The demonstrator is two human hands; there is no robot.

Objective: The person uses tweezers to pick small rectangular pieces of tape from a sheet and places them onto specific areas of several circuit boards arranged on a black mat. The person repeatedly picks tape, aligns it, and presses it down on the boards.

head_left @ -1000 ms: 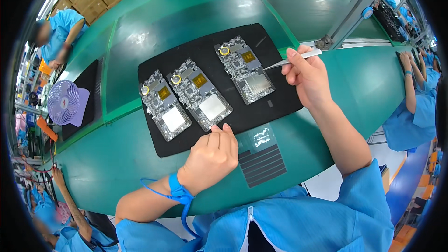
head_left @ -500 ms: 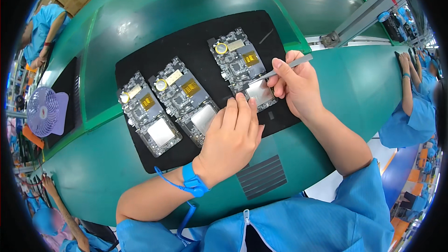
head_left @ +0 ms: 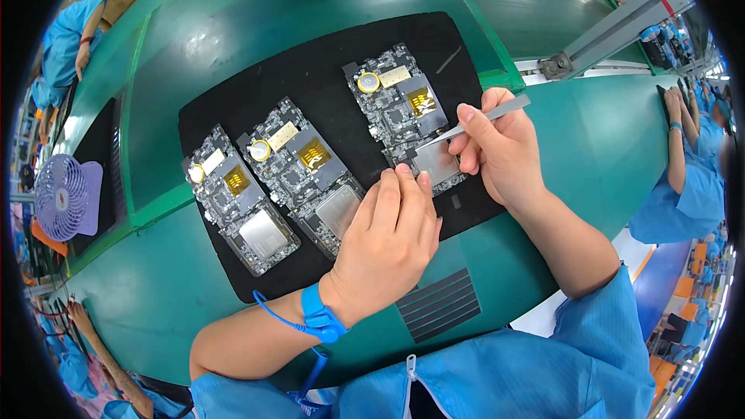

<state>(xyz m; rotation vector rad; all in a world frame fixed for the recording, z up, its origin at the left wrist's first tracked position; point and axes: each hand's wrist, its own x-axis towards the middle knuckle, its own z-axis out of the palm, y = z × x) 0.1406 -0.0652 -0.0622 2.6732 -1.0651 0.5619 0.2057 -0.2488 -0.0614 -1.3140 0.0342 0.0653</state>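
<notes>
Three dark circuit boards lie on a black mat (head_left: 326, 60), each with a coin cell, a gold-coloured patch and a silver metal shield. My right hand (head_left: 503, 151) is closed on grey metal tweezers (head_left: 483, 119), whose thin tip reaches the right circuit board (head_left: 396, 112) at the upper edge of its shield. My left hand (head_left: 392, 237) rests at that board's lower left corner, fingers stretched out side by side and fingertips at the board's edge. The middle circuit board (head_left: 299, 163) is partly behind this hand. Farther left is the third circuit board (head_left: 233, 186).
Dark strips (head_left: 440, 304) lie on the green bench (head_left: 574, 186) below the mat. A blue wrist strap (head_left: 320, 314) with a coiled cord is on my left wrist. A purple fan (head_left: 66, 198) stands at left, a metal post (head_left: 613, 23) at upper right. Co-workers sit around.
The view has shifted slightly, so the left and middle boards appear a little farther left. The tweezers are tilted a bit more steeply, their tip still at the right board. Both hands stay nearly in place.
</notes>
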